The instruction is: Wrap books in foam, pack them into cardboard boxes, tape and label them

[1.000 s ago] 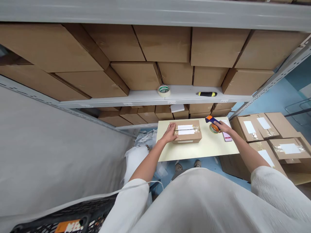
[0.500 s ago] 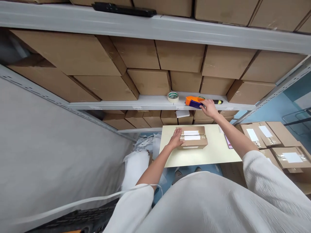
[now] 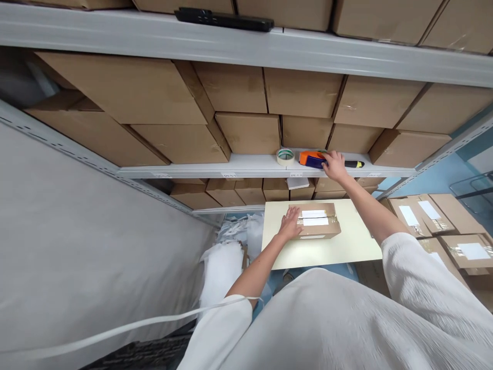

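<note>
A taped cardboard box (image 3: 319, 228) with white labels lies on the pale yellow tabletop (image 3: 277, 252). My left hand (image 3: 289, 224) rests on its left end, fingers stretched out and apart. On the middle shelf is an orange and dark blue tape dispenser (image 3: 310, 159). My right hand (image 3: 334, 165) has its fingers curled over the dispenser's right end, hiding part of it. A roll of tape (image 3: 285, 157) stands just left of the dispenser. To the right of my right hand lies a black and yellow marker-like tool (image 3: 354, 164), partly covered by the hand.
Cardboard boxes (image 3: 246, 132) fill the shelves behind the table. More labelled boxes (image 3: 468, 251) are stacked at the right. White packing material (image 3: 221, 270) lies at the left. A black elongated object (image 3: 223, 19) rests on the upper shelf beam (image 3: 246, 49).
My right hand has moved the tape dispenser slightly left and back, closer to the tape roll. My left hand stays on the box. The whole view has shifted a little.
</note>
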`<state>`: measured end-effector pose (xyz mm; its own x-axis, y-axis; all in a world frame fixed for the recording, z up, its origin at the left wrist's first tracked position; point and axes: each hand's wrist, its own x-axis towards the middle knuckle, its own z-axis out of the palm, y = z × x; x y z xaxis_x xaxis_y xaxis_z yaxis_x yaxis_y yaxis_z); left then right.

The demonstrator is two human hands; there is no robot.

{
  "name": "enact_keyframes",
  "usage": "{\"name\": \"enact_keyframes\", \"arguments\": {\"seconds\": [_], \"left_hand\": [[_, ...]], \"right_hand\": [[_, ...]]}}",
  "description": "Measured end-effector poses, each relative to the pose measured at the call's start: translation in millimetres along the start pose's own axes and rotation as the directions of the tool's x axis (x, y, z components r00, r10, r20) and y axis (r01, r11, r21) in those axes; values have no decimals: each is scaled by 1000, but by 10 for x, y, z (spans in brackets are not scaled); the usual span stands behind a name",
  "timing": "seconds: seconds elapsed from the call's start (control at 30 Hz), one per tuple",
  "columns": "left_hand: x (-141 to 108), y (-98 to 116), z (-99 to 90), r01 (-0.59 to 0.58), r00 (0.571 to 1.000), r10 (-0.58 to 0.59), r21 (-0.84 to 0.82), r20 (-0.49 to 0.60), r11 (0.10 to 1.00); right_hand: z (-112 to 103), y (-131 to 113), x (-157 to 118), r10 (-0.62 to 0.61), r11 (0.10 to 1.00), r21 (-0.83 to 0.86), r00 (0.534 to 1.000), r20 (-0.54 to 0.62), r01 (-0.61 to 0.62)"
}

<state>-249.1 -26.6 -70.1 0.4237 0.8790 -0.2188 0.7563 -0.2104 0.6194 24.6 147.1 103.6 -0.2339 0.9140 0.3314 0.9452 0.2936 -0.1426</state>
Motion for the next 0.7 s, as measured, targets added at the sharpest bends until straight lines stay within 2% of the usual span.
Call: {"name": "enact_keyframes", "arguments": {"seconds": [0.1,0.23,0.37,0.5,0.6,0.7], "left_hand": [[-20,42,-3,-4,1000,5,49,-18,999],[4,141,37,-64,997,68,78,-48,995],[94,358,143,-159,986,162,62,-46,985],[232,694,309,-242,970,242,25,-6,970],[381,1010,455,-308,951,307,8,26,951],[576,1373,621,-367,930,367,-3,26,930]], "right_hand": [[-90,27,-227,4,1000,10,998,-65,-3],[-236,256,-778,19,1000,11,995,-102,-18],[-326,762,-1466,121,993,18,989,-89,-120],[-301,1389,-2094,273,961,35,962,-15,-273],[-231,1814,-2457,355,929,94,934,42,-357],[-161,2169,-2687,404,897,150,908,107,-417]]}}
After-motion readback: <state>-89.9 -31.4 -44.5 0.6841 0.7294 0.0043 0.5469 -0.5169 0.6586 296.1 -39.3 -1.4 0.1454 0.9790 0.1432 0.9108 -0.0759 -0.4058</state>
